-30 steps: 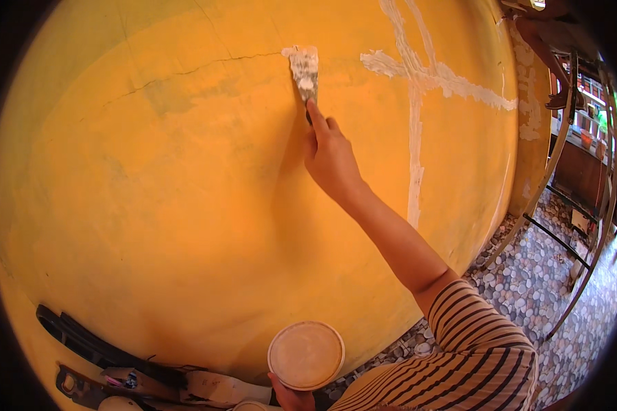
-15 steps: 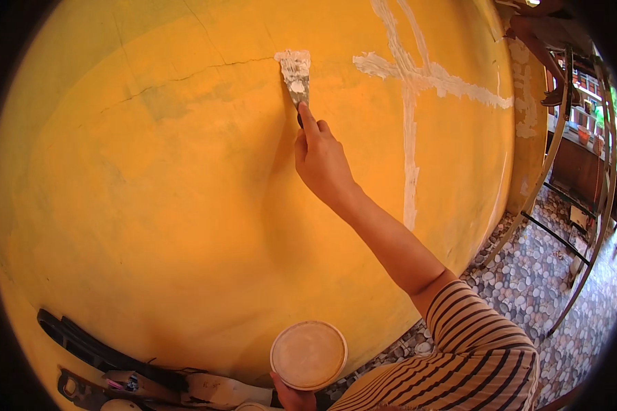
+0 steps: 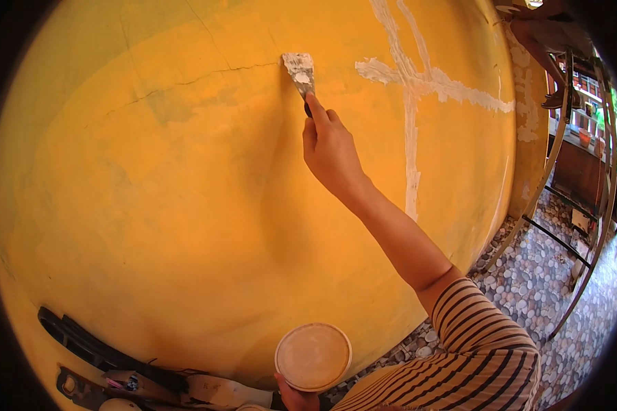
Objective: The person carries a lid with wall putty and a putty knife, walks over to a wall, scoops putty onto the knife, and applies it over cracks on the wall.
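My right hand (image 3: 332, 151) grips a putty knife (image 3: 299, 74) whose blade, smeared with white filler, is against the yellow wall (image 3: 185, 192) at the right end of a thin crack (image 3: 233, 68). To the right of the blade, white filler streaks (image 3: 411, 89) run across and down the wall. My left hand (image 3: 291, 390), low in the view, holds a round pale lid or shallow container (image 3: 312, 356); its fingers are mostly hidden beneath it.
A person (image 3: 538, 41) is partly visible at the top right on a metal ladder (image 3: 559, 246), which stands on a pebble-patterned floor (image 3: 528, 288). Dark curved items (image 3: 110, 349), a saw (image 3: 72, 387) and other objects lie low along the wall at left.
The putty knife and my right hand shifted slightly down and left, then back right, the blade now tilted a little differently. The round thing in my left hand moved slightly right.
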{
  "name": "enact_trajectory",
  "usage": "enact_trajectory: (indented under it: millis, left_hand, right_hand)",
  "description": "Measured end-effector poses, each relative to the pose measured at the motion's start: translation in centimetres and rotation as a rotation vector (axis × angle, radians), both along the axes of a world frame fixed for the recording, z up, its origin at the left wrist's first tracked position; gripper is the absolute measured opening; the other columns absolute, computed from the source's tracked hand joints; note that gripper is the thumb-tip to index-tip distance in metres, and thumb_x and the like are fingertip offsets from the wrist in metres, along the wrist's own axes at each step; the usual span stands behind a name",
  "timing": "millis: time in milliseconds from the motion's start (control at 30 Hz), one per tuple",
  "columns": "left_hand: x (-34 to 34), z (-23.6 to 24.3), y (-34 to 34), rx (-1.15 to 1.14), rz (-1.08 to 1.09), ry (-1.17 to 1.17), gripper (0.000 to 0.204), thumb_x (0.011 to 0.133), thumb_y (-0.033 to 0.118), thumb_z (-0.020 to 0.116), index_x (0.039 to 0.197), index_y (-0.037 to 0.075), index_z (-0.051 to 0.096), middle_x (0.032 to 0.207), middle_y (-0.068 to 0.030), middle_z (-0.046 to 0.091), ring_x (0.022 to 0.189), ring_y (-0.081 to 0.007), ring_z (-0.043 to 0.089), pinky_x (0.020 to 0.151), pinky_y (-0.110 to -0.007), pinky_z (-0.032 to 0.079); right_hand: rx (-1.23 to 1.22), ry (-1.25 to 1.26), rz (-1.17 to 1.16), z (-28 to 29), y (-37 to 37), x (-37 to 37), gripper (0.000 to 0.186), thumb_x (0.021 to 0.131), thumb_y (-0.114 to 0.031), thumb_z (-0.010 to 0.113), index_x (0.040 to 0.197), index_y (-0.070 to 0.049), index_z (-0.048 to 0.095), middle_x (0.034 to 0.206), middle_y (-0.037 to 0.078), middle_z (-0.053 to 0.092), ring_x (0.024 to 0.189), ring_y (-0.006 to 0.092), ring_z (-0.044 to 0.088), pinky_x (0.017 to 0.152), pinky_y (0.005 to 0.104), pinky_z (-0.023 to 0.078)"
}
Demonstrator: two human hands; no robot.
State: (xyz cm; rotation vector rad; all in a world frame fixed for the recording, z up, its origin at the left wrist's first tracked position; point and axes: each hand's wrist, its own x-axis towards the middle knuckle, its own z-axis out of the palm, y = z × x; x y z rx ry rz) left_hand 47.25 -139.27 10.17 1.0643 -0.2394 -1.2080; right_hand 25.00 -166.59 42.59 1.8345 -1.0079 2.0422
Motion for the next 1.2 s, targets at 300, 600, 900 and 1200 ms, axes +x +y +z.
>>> enact_trajectory:
  millis: [300,600,900,1200]
  left_hand:
    - [-0.6,1.0,0.1,0.08,0.04,0.036,0.068,0.103,0.059,0.029,0.148,0.009,0.041,0.145,-0.0127,0.051,0.128,-0.0321,0.053,0.109,-0.047,0.044]
    - [-0.4,0.2,0.7,0.02,0.083,0.059,0.067,0.104,0.058,0.028,0.148,0.008,0.041,0.147,-0.0132,0.049,0.13,-0.0316,0.051,0.11,-0.047,0.043]
    - [-1.3,1.0,0.6,0.04,0.023,-0.024,0.068,0.105,0.056,0.027,0.15,0.007,0.037,0.147,-0.0146,0.049,0.13,-0.0325,0.05,0.113,-0.048,0.039]
    - [1.5,-3.9,-0.2,-0.111,-0.11,-0.068,0.068,0.105,0.056,0.026,0.15,0.006,0.037,0.147,-0.0145,0.048,0.131,-0.0325,0.05,0.114,-0.047,0.038]
  right_hand:
    - [-0.096,-0.041,-0.002,-2.3,-0.7,0.3,0.053,0.094,-0.008,0.052,0.144,0.002,0.039,0.088,0.024,0.056,0.06,0.0403,0.059,0.053,0.048,0.052]
    - [-0.079,-0.06,-0.023,-3.6,-1.2,-0.6,0.052,0.093,-0.005,0.053,0.143,0.001,0.042,0.087,0.024,0.056,0.06,0.0393,0.059,0.054,0.0476,0.052]
    - [0.059,-0.001,-0.066,-4.1,-3.0,-1.4,0.055,0.093,-0.006,0.053,0.145,0.001,0.039,0.091,0.026,0.057,0.062,0.0412,0.06,0.056,0.0503,0.052]
    - [-0.003,-0.026,-0.031,-2.2,-2.6,-1.7,0.053,0.093,-0.007,0.053,0.144,0.001,0.04,0.089,0.024,0.057,0.063,0.0413,0.06,0.057,0.0495,0.052]
